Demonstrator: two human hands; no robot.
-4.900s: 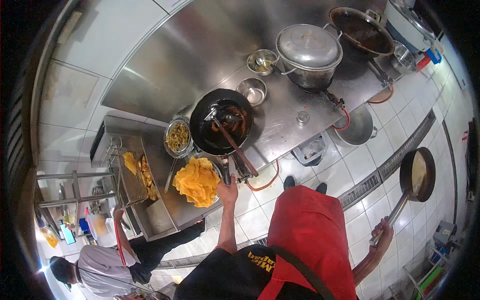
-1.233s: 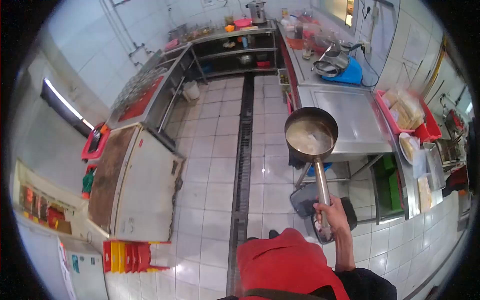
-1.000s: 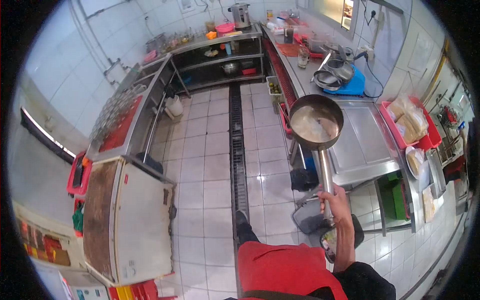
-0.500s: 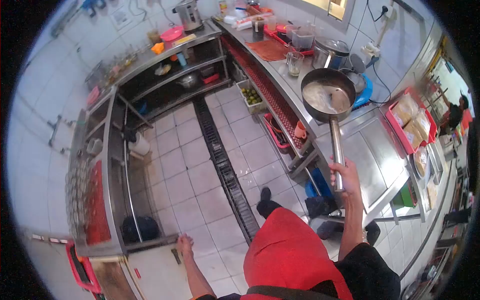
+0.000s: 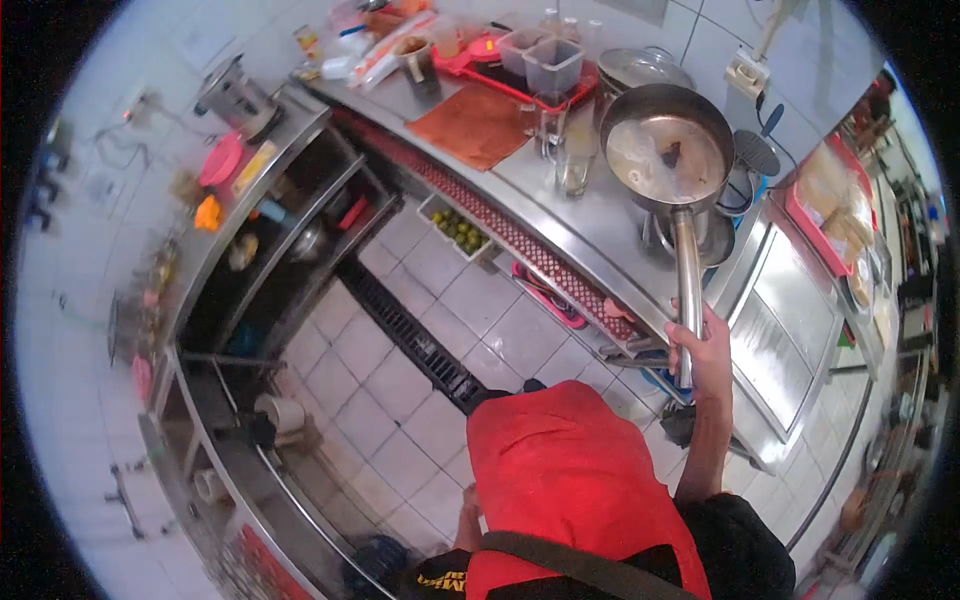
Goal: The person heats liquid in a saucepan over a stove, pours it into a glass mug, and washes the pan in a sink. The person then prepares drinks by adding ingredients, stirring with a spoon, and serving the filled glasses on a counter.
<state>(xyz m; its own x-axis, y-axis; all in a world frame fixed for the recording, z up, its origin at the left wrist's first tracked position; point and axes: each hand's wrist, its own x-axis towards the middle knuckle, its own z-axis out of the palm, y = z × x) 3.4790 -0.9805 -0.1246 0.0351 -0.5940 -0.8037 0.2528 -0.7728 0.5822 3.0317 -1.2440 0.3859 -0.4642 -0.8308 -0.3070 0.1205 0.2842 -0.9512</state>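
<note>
My right hand is wrapped round the long metal handle of a dark saucepan. Frothy, pale brown liquid covers the pan's bottom. The pan is held over the steel counter, in front of a large lidded pot. Left of the pan stand a glass mug and another glass behind it. A slotted turner lies to the pan's right. My left hand hangs low beside the red apron, partly hidden by it, and its fingers are not clear.
On the counter lie an orange cloth and a red tray with clear tubs. A pink tray of packed bags is at the right. Under the counter sits a crate of green fruit. A drain grate crosses the tiled floor.
My view has turned and come closer to the counter. The saucepan, still in my right hand, now overlaps the lidded pot. My left hand has drawn in beside the apron.
</note>
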